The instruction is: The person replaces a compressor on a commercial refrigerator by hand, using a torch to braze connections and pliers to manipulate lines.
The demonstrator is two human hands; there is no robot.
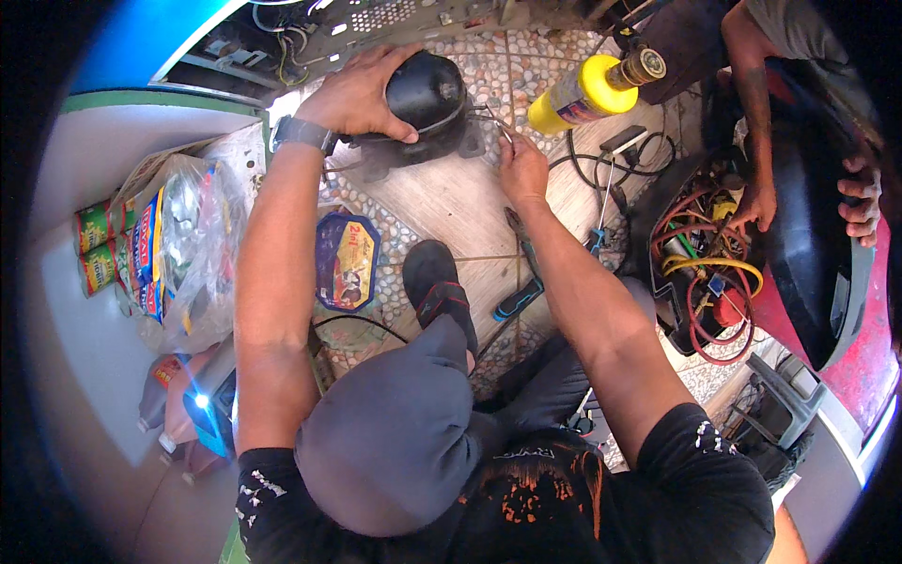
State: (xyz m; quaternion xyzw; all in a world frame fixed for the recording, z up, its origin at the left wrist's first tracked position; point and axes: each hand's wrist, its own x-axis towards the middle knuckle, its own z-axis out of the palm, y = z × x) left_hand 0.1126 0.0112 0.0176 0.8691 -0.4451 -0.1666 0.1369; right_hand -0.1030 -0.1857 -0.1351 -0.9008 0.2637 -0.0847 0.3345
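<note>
My left hand [366, 99] grips a black compressor [423, 94] on the tiled floor, thumb across its lower front. Just right of it, my right hand [521, 169] has its fingers closed on a thin metal piece [500, 125] that reaches toward the compressor's short side tube; what exactly it is, I cannot tell. A yellow gas cylinder with a torch head [587, 89] stands to the upper right. Below my right hand lie a tool with blue-and-black grips [517, 296], a blue-handled screwdriver [597, 240] and a black cord [592, 169].
Another person's two hands [756, 207] [860, 197] are by a black bag [799, 291] at right, beside an open tool case of tangled hoses [705, 263]. A blue-rimmed tub [348, 258] lies near my foot [432, 282]. Bagged packages [188, 244] are left; an appliance [216, 56] is behind.
</note>
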